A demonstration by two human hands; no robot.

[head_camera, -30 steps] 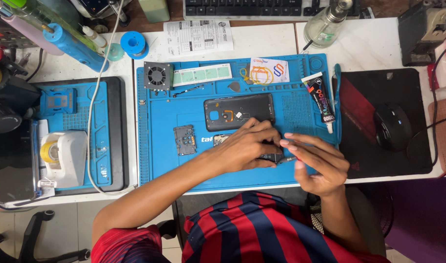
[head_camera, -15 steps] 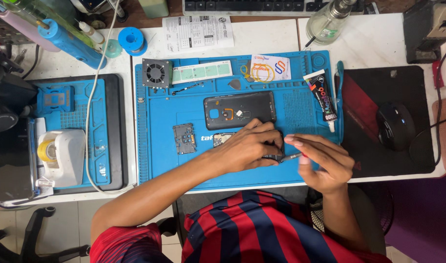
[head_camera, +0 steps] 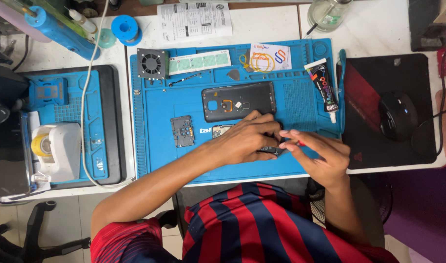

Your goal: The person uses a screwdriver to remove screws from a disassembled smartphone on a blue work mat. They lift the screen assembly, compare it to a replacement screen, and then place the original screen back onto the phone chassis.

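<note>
My left hand [head_camera: 247,139] presses down on a small dark phone part [head_camera: 272,150] at the near middle of the blue work mat [head_camera: 155,156], and covers most of it. My right hand [head_camera: 323,157] pinches a thin red-handled tool [head_camera: 301,143], with its fingertips touching my left hand's fingers at the part. The tool's tip is hidden. Just beyond my hands lies a black phone back cover [head_camera: 237,101], inner side up. A small circuit board [head_camera: 182,131] rests on the mat to the left of my left hand.
On the mat's far side are a small black fan [head_camera: 152,63], a strip of green labels [head_camera: 199,62], a card [head_camera: 270,57] and a glue tube [head_camera: 323,87]. A black mouse [head_camera: 397,115] sits on a pad at right. A white tape dispenser [head_camera: 55,148] stands at left.
Both hands stay together over the small part. My right hand's fingers have shifted slightly against the left hand's fingertips.
</note>
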